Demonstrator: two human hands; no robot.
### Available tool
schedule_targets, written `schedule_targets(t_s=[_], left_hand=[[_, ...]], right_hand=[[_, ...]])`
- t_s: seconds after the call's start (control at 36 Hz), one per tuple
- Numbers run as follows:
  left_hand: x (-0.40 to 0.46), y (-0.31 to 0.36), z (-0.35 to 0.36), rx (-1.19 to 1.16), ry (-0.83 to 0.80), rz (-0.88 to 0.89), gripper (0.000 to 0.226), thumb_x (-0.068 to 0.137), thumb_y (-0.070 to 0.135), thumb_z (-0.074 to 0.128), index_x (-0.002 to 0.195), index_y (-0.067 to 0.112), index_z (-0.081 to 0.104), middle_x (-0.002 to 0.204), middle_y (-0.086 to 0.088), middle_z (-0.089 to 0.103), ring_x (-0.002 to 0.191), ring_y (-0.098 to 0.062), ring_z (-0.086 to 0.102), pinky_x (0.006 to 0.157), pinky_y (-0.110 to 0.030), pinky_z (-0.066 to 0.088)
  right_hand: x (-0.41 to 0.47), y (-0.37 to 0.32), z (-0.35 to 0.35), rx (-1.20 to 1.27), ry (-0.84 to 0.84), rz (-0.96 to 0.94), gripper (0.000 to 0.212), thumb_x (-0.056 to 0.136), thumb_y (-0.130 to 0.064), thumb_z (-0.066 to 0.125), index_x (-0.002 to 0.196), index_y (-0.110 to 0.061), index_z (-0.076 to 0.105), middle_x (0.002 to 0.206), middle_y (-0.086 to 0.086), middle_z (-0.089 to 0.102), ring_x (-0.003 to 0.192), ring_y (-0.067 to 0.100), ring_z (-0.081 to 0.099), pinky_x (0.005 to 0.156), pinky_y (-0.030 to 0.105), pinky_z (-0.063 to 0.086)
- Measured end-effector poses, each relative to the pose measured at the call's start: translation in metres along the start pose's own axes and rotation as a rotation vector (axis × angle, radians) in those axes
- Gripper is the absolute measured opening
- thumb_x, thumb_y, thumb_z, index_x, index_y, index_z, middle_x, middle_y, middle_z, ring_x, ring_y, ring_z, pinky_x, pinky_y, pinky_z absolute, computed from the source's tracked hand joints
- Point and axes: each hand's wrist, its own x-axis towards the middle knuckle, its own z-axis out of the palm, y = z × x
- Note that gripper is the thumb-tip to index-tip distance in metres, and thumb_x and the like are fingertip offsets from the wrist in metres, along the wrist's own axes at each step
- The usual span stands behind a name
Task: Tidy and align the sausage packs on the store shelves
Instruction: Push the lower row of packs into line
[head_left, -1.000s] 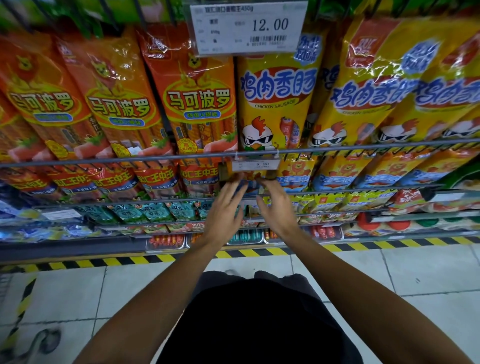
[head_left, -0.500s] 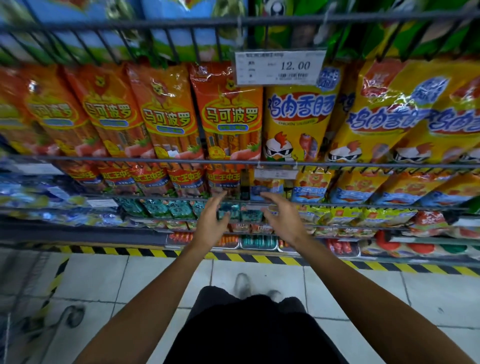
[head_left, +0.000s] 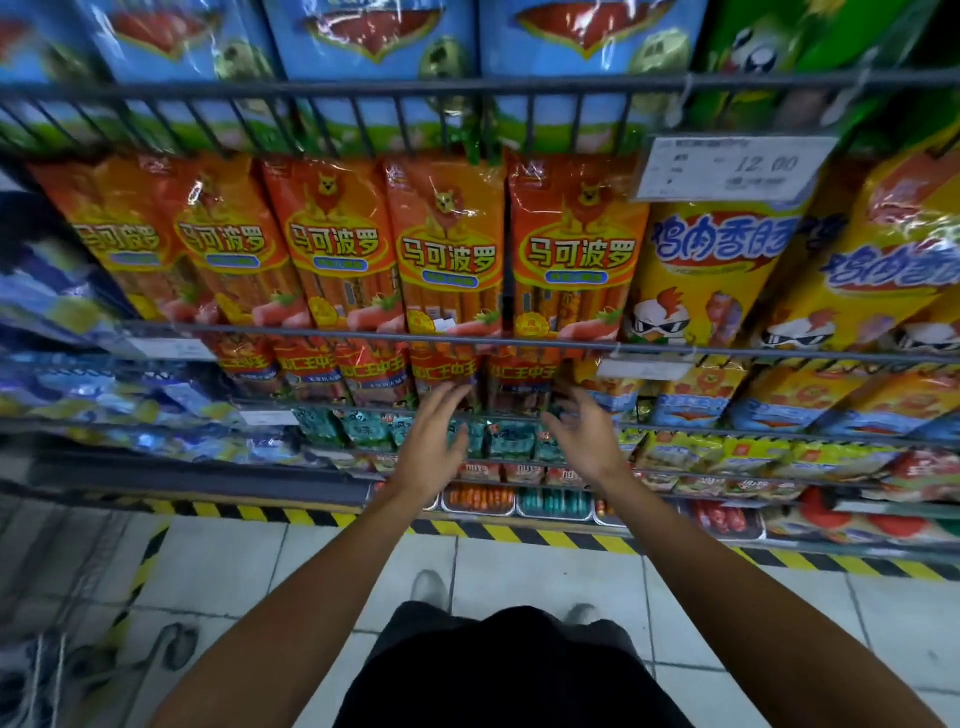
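Note:
Several tall orange sausage packs (head_left: 447, 260) stand side by side on a wire shelf, with yellow chicken sausage packs (head_left: 706, 270) to their right. One shelf lower sit shorter red-orange packs (head_left: 441, 371). My left hand (head_left: 434, 436) and my right hand (head_left: 584, 431) reach out in front of those lower packs, about a pack's width apart. Fingers on both hands are spread and relaxed, and neither holds anything. My left fingertips are at the bottom of a red-orange pack; contact is unclear.
A wire rail (head_left: 467, 338) runs across the front of the orange packs. A price tag (head_left: 727, 169) hangs at upper right. Blue packs (head_left: 363, 41) fill the top shelf, small teal packs (head_left: 363, 426) the lower one. A yellow-black strip (head_left: 519, 532) edges the tiled floor.
The view has tilted up and shifted left, bringing more orange packs and the blue top shelf into sight. Both hands have moved left from the yellow packs to the red-orange ones and spread wider.

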Motion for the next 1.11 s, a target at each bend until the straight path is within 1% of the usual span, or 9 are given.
schedule_targets(t_s=[0.11, 0.17, 0.28, 0.42, 0.5, 0.58, 0.81, 1.03, 1.11], left_hand=[[0.011, -0.006, 0.0, -0.04, -0.215, 0.088, 0.062, 0.105, 0.013, 0.054, 0.16, 0.028, 0.03, 0.169, 0.004, 0.021, 0.154, -0.017, 0.023, 0.121, -0.032, 0.027], [0.019, -0.006, 0.006, -0.091, -0.301, 0.055, 0.068, 0.105, 0.017, 0.056, 0.163, 0.024, 0.02, 0.17, 0.0, 0.017, 0.154, -0.022, 0.025, 0.124, -0.04, 0.028], [0.033, 0.001, 0.014, -0.167, -0.393, -0.078, 0.084, 0.103, 0.025, 0.06, 0.164, 0.017, 0.004, 0.172, -0.002, 0.004, 0.156, -0.024, 0.019, 0.125, -0.046, 0.026], [0.046, 0.009, 0.017, -0.219, -0.423, -0.192, 0.09, 0.103, 0.035, 0.06, 0.164, 0.018, -0.003, 0.172, -0.003, 0.004, 0.157, -0.026, 0.018, 0.125, -0.043, 0.024], [0.051, 0.013, 0.022, -0.255, -0.392, -0.237, 0.083, 0.104, 0.033, 0.058, 0.164, 0.014, 0.004, 0.171, -0.006, 0.014, 0.155, -0.027, 0.023, 0.125, -0.044, 0.026], [0.056, 0.021, 0.027, -0.344, -0.257, -0.28, 0.069, 0.104, 0.023, 0.06, 0.161, 0.014, 0.023, 0.16, -0.01, 0.04, 0.137, -0.029, 0.049, 0.113, -0.044, 0.044], [0.05, 0.029, 0.029, -0.555, -0.162, -0.335, 0.059, 0.104, 0.004, 0.054, 0.158, 0.007, 0.032, 0.155, -0.009, 0.047, 0.142, -0.023, 0.046, 0.121, -0.04, 0.035], [0.045, 0.025, 0.037, -0.518, -0.177, -0.332, 0.06, 0.103, 0.003, 0.054, 0.159, 0.008, 0.031, 0.155, -0.009, 0.047, 0.143, -0.024, 0.044, 0.121, -0.045, 0.035], [0.044, 0.031, 0.038, -0.52, -0.137, -0.341, 0.059, 0.104, 0.005, 0.053, 0.159, 0.009, 0.031, 0.155, -0.007, 0.046, 0.143, -0.021, 0.044, 0.121, -0.038, 0.034]], right_hand=[[0.009, -0.012, 0.019, 0.022, 0.103, 0.084, 0.042, 0.102, -0.024, 0.062, 0.139, -0.008, 0.052, 0.133, 0.013, 0.062, 0.124, 0.032, 0.057, 0.106, 0.05, 0.048], [0.018, -0.01, 0.028, 0.008, 0.135, 0.141, 0.034, 0.101, -0.026, 0.064, 0.128, -0.006, 0.057, 0.122, 0.016, 0.065, 0.113, 0.031, 0.061, 0.1, 0.051, 0.051], [0.025, -0.012, 0.038, -0.014, 0.19, 0.177, 0.022, 0.101, -0.018, 0.063, 0.113, 0.001, 0.062, 0.101, 0.01, 0.066, 0.104, 0.028, 0.063, 0.084, 0.038, 0.048], [0.032, -0.007, 0.043, -0.011, 0.194, 0.192, 0.018, 0.102, -0.016, 0.06, 0.107, 0.002, 0.061, 0.1, 0.015, 0.066, 0.104, 0.032, 0.063, 0.075, 0.026, 0.039], [0.037, 0.0, 0.041, -0.03, 0.221, 0.156, 0.023, 0.103, -0.015, 0.058, 0.117, 0.001, 0.065, 0.113, 0.018, 0.07, 0.106, 0.034, 0.064, 0.079, 0.032, 0.045], [0.038, 0.004, 0.038, -0.04, 0.266, 0.102, 0.021, 0.103, -0.011, 0.056, 0.118, -0.001, 0.068, 0.109, 0.018, 0.072, 0.098, 0.035, 0.065, 0.077, 0.039, 0.048], [0.037, 0.008, 0.033, -0.101, 0.432, -0.039, 0.021, 0.102, -0.007, 0.051, 0.116, -0.009, 0.067, 0.075, 0.007, 0.066, 0.054, 0.013, 0.051, 0.053, 0.032, 0.034], [0.04, 0.024, 0.044, -0.152, 0.378, -0.023, 0.031, 0.104, -0.013, 0.051, 0.132, -0.006, 0.061, 0.078, 0.015, 0.069, 0.061, 0.032, 0.061, 0.053, 0.045, 0.047], [0.041, 0.025, 0.042, -0.112, 0.384, -0.036, 0.023, 0.104, -0.011, 0.052, 0.121, -0.002, 0.064, 0.081, 0.019, 0.071, 0.068, 0.038, 0.065, 0.057, 0.047, 0.051]])
